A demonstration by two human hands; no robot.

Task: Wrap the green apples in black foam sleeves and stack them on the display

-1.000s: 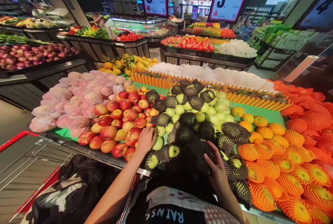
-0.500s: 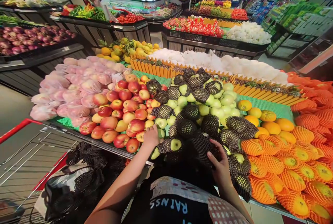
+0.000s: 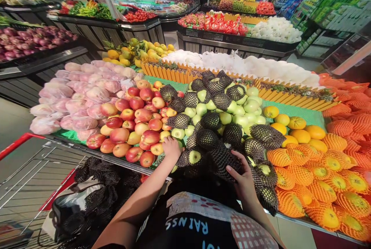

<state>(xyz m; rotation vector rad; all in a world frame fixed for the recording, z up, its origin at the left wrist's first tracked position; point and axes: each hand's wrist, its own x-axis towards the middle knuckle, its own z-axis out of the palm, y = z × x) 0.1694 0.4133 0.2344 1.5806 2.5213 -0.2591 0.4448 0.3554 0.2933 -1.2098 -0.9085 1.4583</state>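
"Where's your black net?"
"Among netted apples, just left of my right hand, the nearer one. Those fingers are spread, touching its side."
"Your left hand?"
"Fingers bent by a green apple. I can't tell if they pinch."

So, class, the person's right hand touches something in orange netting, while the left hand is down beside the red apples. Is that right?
Not quite: the netting at the right hand is black, not orange, as the head view shows. The rest stands: the left hand is down beside the red apples.
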